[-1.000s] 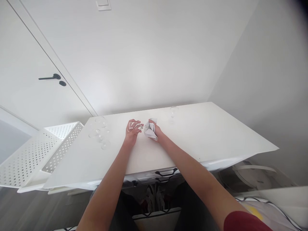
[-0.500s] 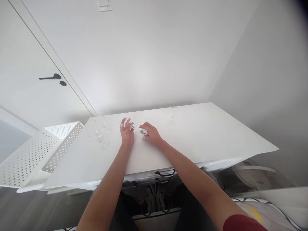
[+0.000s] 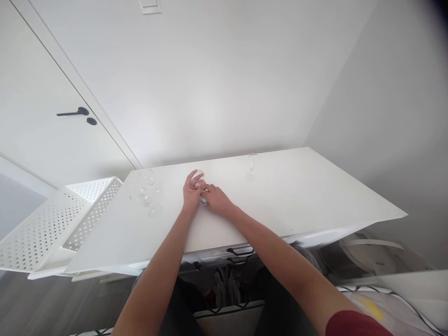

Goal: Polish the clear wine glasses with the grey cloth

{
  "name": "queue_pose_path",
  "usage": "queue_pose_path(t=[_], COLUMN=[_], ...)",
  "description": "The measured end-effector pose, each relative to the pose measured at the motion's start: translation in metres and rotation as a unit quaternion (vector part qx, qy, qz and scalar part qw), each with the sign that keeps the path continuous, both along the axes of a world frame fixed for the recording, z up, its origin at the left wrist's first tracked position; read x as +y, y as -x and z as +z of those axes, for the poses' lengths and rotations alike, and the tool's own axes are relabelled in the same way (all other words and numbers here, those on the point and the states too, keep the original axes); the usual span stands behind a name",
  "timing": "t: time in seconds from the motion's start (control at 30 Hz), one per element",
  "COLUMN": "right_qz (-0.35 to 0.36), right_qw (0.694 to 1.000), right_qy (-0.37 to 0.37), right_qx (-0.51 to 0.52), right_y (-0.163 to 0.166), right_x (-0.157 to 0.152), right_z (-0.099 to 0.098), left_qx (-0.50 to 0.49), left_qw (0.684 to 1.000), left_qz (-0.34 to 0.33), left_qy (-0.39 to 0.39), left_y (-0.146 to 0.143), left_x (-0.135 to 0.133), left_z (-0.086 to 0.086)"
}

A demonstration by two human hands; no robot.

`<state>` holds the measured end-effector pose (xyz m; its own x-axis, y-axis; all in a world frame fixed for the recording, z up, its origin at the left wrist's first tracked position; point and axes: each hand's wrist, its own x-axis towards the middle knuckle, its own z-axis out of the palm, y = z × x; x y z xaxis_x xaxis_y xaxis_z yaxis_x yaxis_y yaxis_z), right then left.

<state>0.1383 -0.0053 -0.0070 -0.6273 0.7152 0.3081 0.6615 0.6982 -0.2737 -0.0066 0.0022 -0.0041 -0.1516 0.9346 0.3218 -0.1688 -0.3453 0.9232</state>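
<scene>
My left hand (image 3: 191,195) is wrapped round the bowl of a clear stemmed glass (image 3: 198,175), tilted above the white tabletop (image 3: 217,233). My right hand (image 3: 219,200) meets it at the stem end, fingers closed on a small white cloth (image 3: 203,201). Most of the cloth and the lower part of the glass are hidden by my fingers. Left of my hands are several clear stemmed glasses (image 3: 147,200), hard to make out against the white. Another stemmed glass (image 3: 252,164) stands upright near the back edge, to the right.
A white perforated metal rack (image 3: 45,228) adjoins the table's left end. Behind the table rises a white wall (image 3: 217,84), with a door (image 3: 42,84) and its black handle at the left. Black drawer handles (image 3: 240,252) stick out below the front edge.
My left hand has moved right with the glass, which is now turned more upright. My right hand has closed in, bringing the cloth against the glass, and both hands now touch.
</scene>
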Motion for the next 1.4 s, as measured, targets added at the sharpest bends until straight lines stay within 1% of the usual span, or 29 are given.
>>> queue_pose_path(t=[0.07, 0.23, 0.43, 0.53, 0.7, 0.9, 1.0, 1.1, 1.2, 1.4], right_qz=[-0.014, -0.018, -0.057, -0.074, -0.078, -0.084, -0.100, -0.142, -0.209, -0.352], right_qw=[1.000, 1.000, 0.998, 0.997, 0.996, 0.996, 0.994, 0.988, 0.975, 0.931], right_qy=[0.004, 0.021, 0.022, 0.028, 0.044, 0.033, 0.035, 0.049, 0.069, 0.097], right_qx=[-0.005, -0.007, -0.003, -0.005, -0.019, -0.029, -0.037, -0.039, -0.031, 0.003], right_y=[0.001, 0.002, 0.003, 0.004, 0.004, 0.004, 0.004, 0.001, -0.006, -0.022], right_x=[0.001, 0.002, -0.001, -0.002, -0.003, -0.005, -0.005, -0.002, 0.003, 0.014], right_z=[-0.002, -0.003, 0.000, 0.002, 0.005, 0.008, 0.009, 0.009, 0.011, 0.009], left_qx=[0.002, 0.004, 0.016, 0.024, 0.032, 0.033, 0.037, 0.035, 0.039, 0.054], left_qw=[1.000, 1.000, 0.999, 0.998, 0.996, 0.997, 0.998, 0.999, 0.999, 0.997], left_qz=[-0.007, -0.007, -0.040, -0.043, -0.054, -0.051, -0.046, -0.019, 0.003, 0.018], left_qy=[0.000, 0.010, 0.011, 0.027, 0.060, 0.052, 0.038, 0.023, 0.030, 0.058], left_y=[-0.001, -0.002, -0.003, -0.003, -0.004, -0.005, -0.005, -0.004, -0.002, -0.001], left_x=[-0.001, -0.002, -0.002, -0.003, -0.003, -0.001, 0.000, 0.002, 0.001, -0.001], left_z=[0.001, 0.003, 0.002, 0.001, 0.000, 0.000, -0.002, -0.004, -0.005, -0.004])
